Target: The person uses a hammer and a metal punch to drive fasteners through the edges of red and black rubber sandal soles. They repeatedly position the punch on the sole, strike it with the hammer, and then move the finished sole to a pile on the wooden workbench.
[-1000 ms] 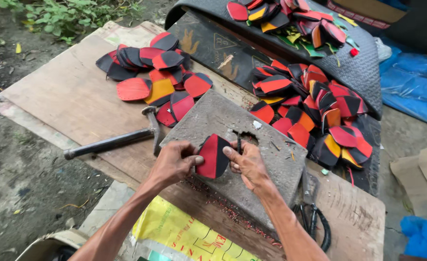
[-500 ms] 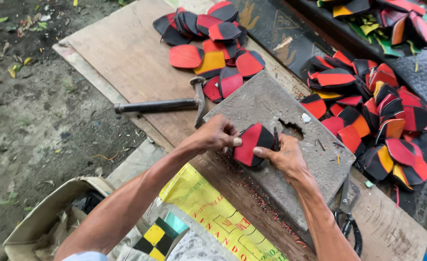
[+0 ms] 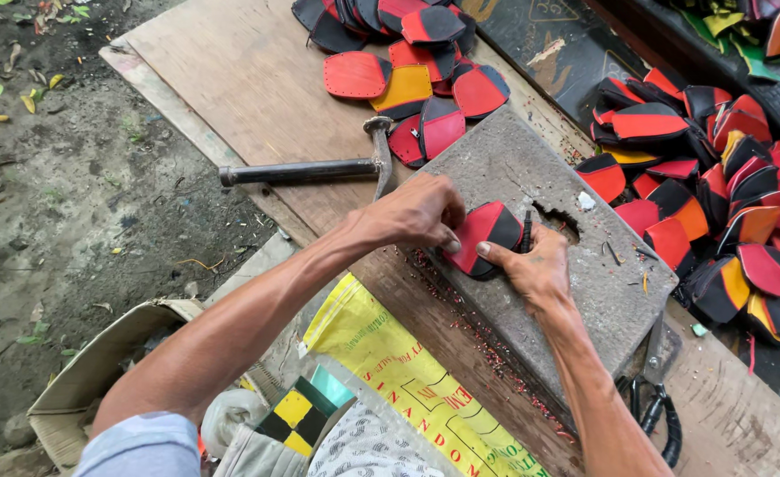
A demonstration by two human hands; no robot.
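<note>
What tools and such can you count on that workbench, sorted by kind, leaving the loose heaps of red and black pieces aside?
Hammer: 1
Grey stone block: 1
Red and black piece pinched between left hand and right hand: 1
Small dark punch by the right hand: 1
Black-handled scissors: 1
Total: 5

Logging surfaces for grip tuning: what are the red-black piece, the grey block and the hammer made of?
Red-black piece: likely leather or synthetic sheet, matte, thin. Grey block: looks like stone or concrete, rough, with a chipped hole. Hammer: dark, dull metal, head and handle alike.
</note>
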